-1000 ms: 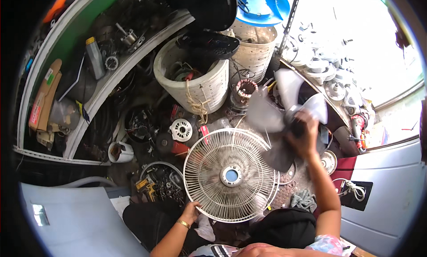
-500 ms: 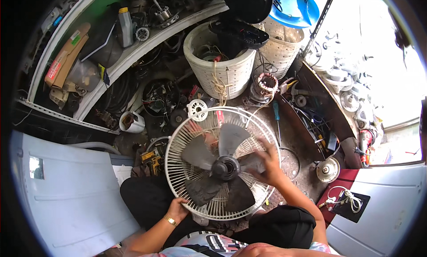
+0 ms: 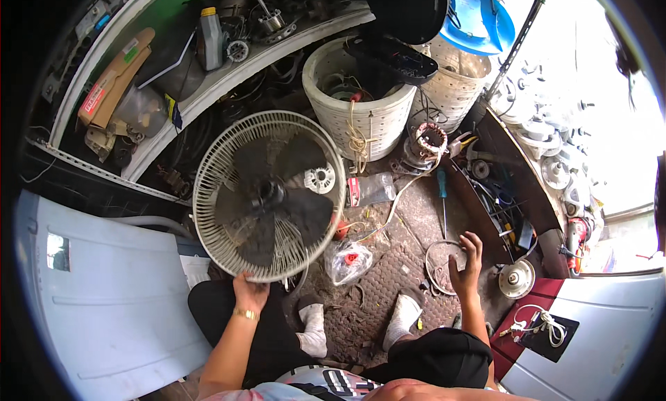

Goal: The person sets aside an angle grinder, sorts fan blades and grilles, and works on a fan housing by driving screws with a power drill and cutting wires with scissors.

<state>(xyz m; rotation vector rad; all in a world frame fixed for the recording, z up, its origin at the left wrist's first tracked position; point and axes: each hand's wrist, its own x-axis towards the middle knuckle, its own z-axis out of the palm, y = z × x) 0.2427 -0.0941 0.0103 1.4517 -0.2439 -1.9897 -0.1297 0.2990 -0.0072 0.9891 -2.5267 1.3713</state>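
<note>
- Cream wire makes up the round guard [image 3: 205,207], and it has just swung over to the person's left. Half a second ago it was in the middle, over the feet; now it is up past the left knee [image 3: 220,316].
- Dark and a bit blurry, the fan blade [image 3: 267,193] lies in the guard and has gone along with it. A second ago the right hand had it up off the guard. Now the two parts seem to go as one — so one hand looks like enough for both. Whether the blade is fixed on or just lying there, nobody can tell.
- The left hand [image 3: 250,292], with a gold watch [image 3: 246,313] on its wrist, is clamped on the near edge of the guard. It had that edge before too, but now it does all the holding.
- Pale socks [image 3: 313,331] and a clear bag [image 3: 349,262] with something red in it show on the floor [image 3: 354,307]. The guard hid most of that spot half a second ago.
- A thin ring [image 3: 427,270] lies near the right hand.
- The right hand [image 3: 469,266] has nothing in it, and its fingers are spread apart. Half a second ago it was at the blade — now it is well away, so it seems free.
</note>
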